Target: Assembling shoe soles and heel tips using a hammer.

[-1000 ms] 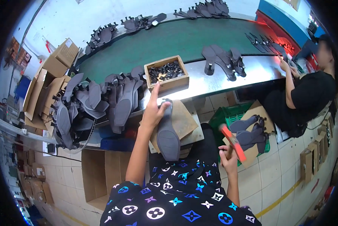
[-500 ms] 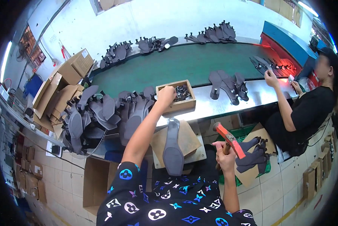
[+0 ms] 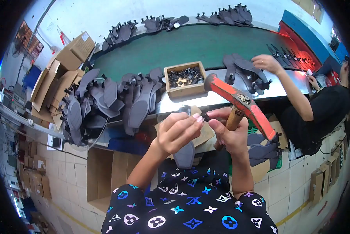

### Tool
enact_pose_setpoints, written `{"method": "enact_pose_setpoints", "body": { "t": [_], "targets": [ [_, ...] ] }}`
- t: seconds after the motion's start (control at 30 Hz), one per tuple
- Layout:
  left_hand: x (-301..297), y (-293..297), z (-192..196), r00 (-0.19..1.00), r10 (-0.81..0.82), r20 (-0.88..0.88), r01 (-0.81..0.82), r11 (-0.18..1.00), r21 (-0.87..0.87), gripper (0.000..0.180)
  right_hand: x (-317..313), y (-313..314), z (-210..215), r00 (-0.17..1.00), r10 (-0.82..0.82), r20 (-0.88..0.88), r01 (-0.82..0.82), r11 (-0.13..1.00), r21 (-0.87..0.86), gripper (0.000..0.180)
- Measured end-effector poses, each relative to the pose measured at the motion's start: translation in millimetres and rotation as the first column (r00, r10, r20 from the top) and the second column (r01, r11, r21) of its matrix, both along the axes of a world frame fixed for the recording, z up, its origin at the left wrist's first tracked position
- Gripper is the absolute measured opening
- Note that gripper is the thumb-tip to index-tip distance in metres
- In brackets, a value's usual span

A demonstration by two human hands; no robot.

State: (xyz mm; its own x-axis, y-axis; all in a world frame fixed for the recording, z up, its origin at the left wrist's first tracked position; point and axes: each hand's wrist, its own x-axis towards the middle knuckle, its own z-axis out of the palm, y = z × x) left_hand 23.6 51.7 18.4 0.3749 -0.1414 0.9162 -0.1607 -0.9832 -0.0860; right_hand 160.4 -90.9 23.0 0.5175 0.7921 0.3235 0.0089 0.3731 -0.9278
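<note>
My left hand is closed in a pinch on a small black piece that looks like a little shoe heel. Opposite it, my right hand grips a hammer with a red head and wooden handle, while its thumb and forefinger reach to the same piece. Below my hands lies a grey shoe sole on a board, its upper part mostly hidden by my left hand. Just beyond, a wooden box holds many small black pieces.
Heeled soles are heaped at the left, beside cardboard boxes. More soles rest on the metal edge of the green conveyor. At right sits a co-worker, one hand over those soles. An open carton stands below left.
My left hand has come back from the wooden box to meet my right hand, with a small black piece in it. The hammer has risen closer to view. The co-worker's hand moved left to the soles.
</note>
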Motion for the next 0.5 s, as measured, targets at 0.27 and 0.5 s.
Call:
{"method": "enact_pose_setpoints", "body": {
  "t": [0.27,0.5],
  "targets": [
    [11.5,49.4,-70.7,0.955,-0.007,-0.297,-0.183,0.772,-0.609,0.046,7.7,28.2,-27.7,0.998,-0.007,0.055,0.011,0.998,-0.066,0.012],
    [3.4,66.0,-108.4,0.867,-0.189,-0.462,-0.326,0.486,-0.811,0.027,22.9,75.1,-78.5,0.942,0.081,0.324,-0.028,0.986,-0.165,0.026]
  ]
}}
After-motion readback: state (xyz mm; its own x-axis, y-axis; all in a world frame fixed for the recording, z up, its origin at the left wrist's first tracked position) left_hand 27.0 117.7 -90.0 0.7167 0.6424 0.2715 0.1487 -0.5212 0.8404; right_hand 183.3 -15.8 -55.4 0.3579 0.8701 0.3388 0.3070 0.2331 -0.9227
